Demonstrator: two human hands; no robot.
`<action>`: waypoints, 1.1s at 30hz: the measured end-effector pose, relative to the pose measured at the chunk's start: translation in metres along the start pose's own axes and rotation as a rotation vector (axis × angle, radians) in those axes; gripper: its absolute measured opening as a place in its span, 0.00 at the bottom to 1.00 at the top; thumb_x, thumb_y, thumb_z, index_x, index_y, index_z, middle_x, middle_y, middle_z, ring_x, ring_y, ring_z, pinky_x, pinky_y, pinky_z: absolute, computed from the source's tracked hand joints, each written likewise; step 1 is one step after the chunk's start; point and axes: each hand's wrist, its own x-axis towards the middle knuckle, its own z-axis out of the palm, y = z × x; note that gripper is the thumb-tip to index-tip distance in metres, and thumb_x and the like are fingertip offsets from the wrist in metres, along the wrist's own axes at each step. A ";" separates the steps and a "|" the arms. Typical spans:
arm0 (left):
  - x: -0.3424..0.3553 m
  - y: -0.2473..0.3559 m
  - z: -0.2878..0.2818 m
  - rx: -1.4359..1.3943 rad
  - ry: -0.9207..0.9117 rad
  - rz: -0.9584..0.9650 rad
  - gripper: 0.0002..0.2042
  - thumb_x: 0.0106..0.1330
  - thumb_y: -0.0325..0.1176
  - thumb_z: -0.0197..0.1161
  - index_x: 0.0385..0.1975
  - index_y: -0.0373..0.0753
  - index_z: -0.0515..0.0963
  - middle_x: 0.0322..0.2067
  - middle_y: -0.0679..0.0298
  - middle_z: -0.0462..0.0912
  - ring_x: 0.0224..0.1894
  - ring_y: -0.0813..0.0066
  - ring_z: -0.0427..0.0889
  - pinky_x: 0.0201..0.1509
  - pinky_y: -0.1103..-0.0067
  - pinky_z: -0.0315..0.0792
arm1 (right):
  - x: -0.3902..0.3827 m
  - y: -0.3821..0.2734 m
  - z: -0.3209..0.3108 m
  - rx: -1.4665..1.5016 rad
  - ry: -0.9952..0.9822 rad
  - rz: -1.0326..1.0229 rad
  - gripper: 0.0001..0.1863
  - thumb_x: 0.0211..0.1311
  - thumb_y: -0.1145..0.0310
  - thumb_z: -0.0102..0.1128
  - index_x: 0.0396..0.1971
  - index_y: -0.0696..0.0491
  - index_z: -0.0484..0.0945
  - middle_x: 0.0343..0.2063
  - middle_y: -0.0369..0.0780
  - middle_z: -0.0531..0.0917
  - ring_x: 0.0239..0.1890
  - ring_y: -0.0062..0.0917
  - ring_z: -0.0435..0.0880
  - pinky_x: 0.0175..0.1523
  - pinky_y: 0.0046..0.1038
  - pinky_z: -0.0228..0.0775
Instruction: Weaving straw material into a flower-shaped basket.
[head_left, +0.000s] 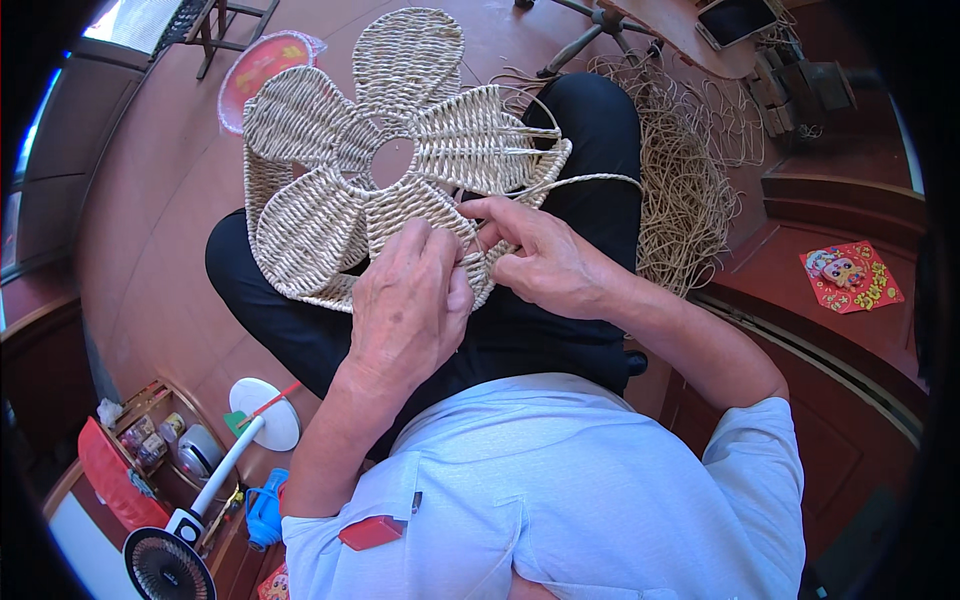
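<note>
A flower-shaped woven straw basket (390, 200) with a round hole in its middle rests on my lap. My left hand (405, 300) is closed, its bent fingers pressed at the lower petal; what they pinch is hidden. At the same petal's right edge, my right hand (545, 255) has its index finger on the weave and its thumb lower down, closing round thin straw strands. A twisted straw cord (595, 179) runs from the basket's right side across my thigh. The right petal (475, 140) shows bare frame rods and gaps near its outer end.
A large heap of loose straw cord (690, 180) lies right of my knee. Beyond the basket is a pink-red tray (262, 75). A fan (170, 565), a blue bottle (265, 510) and a wooden rack (165, 440) stand lower left. A red decorated packet (850, 277) lies at right.
</note>
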 end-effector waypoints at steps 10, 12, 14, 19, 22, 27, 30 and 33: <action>-0.003 -0.004 0.001 -0.079 0.071 -0.014 0.08 0.72 0.26 0.70 0.47 0.36 0.81 0.37 0.53 0.78 0.39 0.50 0.83 0.44 0.59 0.77 | 0.010 -0.003 0.015 0.206 0.088 0.051 0.37 0.69 0.80 0.55 0.79 0.59 0.64 0.47 0.39 0.78 0.29 0.16 0.77 0.31 0.23 0.71; -0.003 -0.005 0.003 -0.099 0.060 -0.029 0.07 0.72 0.28 0.70 0.45 0.36 0.80 0.37 0.52 0.79 0.39 0.49 0.83 0.44 0.58 0.77 | 0.011 -0.005 0.014 0.231 0.048 0.139 0.38 0.69 0.79 0.55 0.80 0.59 0.63 0.46 0.38 0.78 0.29 0.17 0.77 0.32 0.23 0.71; -0.002 -0.008 0.003 -0.087 0.040 -0.016 0.07 0.73 0.29 0.70 0.43 0.36 0.79 0.38 0.51 0.79 0.41 0.46 0.83 0.46 0.57 0.77 | 0.012 -0.001 0.014 0.211 0.040 0.124 0.38 0.69 0.78 0.56 0.80 0.59 0.64 0.46 0.38 0.79 0.29 0.16 0.78 0.31 0.23 0.71; -0.010 0.001 0.015 0.117 0.097 0.143 0.07 0.74 0.28 0.65 0.43 0.35 0.74 0.38 0.51 0.75 0.44 0.48 0.80 0.51 0.58 0.76 | -0.009 -0.008 0.030 -0.217 0.264 -0.115 0.30 0.67 0.76 0.65 0.69 0.56 0.71 0.44 0.48 0.85 0.41 0.42 0.88 0.45 0.40 0.82; -0.014 0.003 0.006 0.166 0.099 0.186 0.11 0.68 0.29 0.68 0.47 0.39 0.77 0.39 0.56 0.77 0.46 0.57 0.80 0.55 0.63 0.76 | -0.021 -0.004 0.041 -0.374 0.385 -0.294 0.26 0.67 0.72 0.69 0.64 0.55 0.73 0.47 0.52 0.85 0.48 0.55 0.88 0.52 0.48 0.84; -0.024 0.012 -0.040 -0.437 0.061 0.066 0.05 0.74 0.28 0.70 0.45 0.40 0.81 0.37 0.64 0.85 0.40 0.71 0.84 0.50 0.73 0.78 | -0.024 -0.002 0.047 -0.534 0.523 -0.427 0.12 0.67 0.72 0.72 0.47 0.54 0.82 0.44 0.46 0.82 0.38 0.44 0.89 0.40 0.41 0.84; -0.059 -0.034 -0.090 -0.962 0.160 -0.192 0.12 0.79 0.35 0.70 0.55 0.40 0.78 0.35 0.67 0.83 0.28 0.83 0.79 0.31 0.83 0.73 | -0.013 0.017 0.040 -0.527 0.619 -0.445 0.11 0.67 0.71 0.72 0.46 0.53 0.80 0.41 0.46 0.81 0.36 0.47 0.89 0.38 0.43 0.84; -0.108 -0.097 -0.193 -0.768 0.611 -0.332 0.13 0.89 0.45 0.56 0.55 0.41 0.77 0.31 0.71 0.76 0.29 0.87 0.74 0.32 0.82 0.71 | -0.009 0.012 0.039 -0.473 0.641 -0.429 0.10 0.66 0.74 0.70 0.42 0.54 0.77 0.38 0.45 0.82 0.35 0.47 0.88 0.38 0.44 0.82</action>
